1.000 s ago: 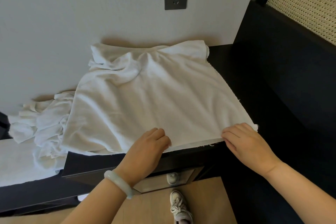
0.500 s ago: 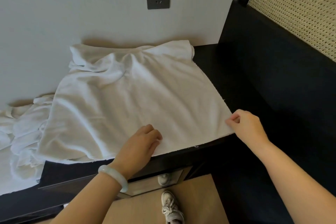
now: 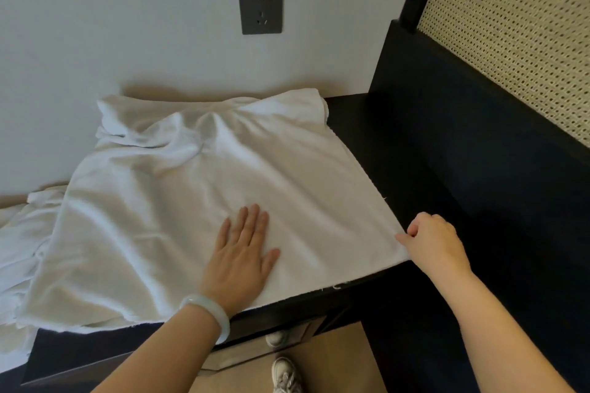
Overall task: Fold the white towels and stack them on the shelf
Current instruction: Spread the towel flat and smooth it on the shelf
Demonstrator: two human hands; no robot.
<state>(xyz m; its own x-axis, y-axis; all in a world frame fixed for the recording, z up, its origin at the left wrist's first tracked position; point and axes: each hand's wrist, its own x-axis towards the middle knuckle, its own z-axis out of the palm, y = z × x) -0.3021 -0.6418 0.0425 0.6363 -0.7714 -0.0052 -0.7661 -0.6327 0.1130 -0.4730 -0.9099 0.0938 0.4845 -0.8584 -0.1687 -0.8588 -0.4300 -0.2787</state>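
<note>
While one white towel (image 3: 191, 201) lies spread over the dark counter (image 3: 354, 137), wrinkled toward the wall, the left hand (image 3: 242, 255) presses flat on it with straight fingers, and the right hand (image 3: 431, 242) pinches its near right corner. A heap of white cloth (image 3: 19, 249), its pieces uncountable, lies left. One pale bracelet (image 3: 209, 313) circles the left wrist.

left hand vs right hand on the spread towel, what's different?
Pose: the left hand lies flat, fingers straight, on the towel; the right hand is curled, pinching its near right corner.
Place: left hand mid-edge, right hand at the corner.
Wrist: the left hand's wears a pale bangle; the right hand's is bare.
Both touch the same towel.
</note>
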